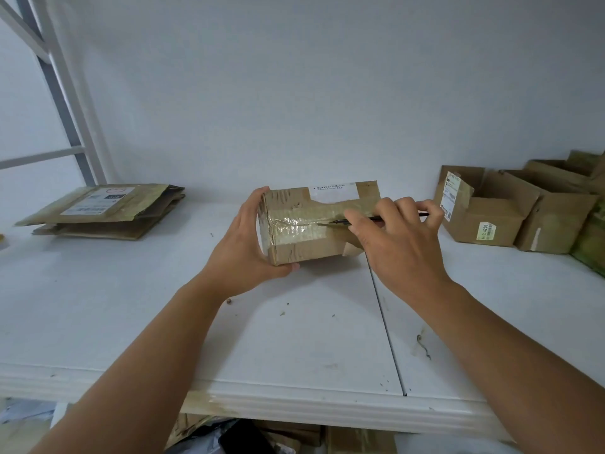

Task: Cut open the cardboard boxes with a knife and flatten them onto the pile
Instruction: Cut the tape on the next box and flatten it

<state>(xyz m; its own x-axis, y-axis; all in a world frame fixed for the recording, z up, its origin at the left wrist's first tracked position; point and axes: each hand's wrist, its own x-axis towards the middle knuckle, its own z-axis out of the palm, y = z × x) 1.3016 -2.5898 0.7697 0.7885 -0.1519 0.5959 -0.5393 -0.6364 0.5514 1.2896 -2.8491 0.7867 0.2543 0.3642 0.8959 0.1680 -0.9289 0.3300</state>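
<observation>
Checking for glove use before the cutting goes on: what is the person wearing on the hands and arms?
Nothing shows. Both the left hand and the right hand are bare: no gloves, rings, watch or bands visible. The forearms are bare too, with no sleeves as far as the frame reaches.

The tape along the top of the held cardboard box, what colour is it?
Clear and glossy tape, brown cardboard showing through; head view.

Box (304, 237): brown cardboard, glossy clear tape band across its top, white printed label at its far edge. Knife (376, 219): black, lying on the box tape. Pile (104, 211), left of the box: tan-brown cardboard, white label with dark print. Boxes (510, 211), right of the box: brown, white labels. Shelf (131, 306) under the box: white, dark specks.
</observation>
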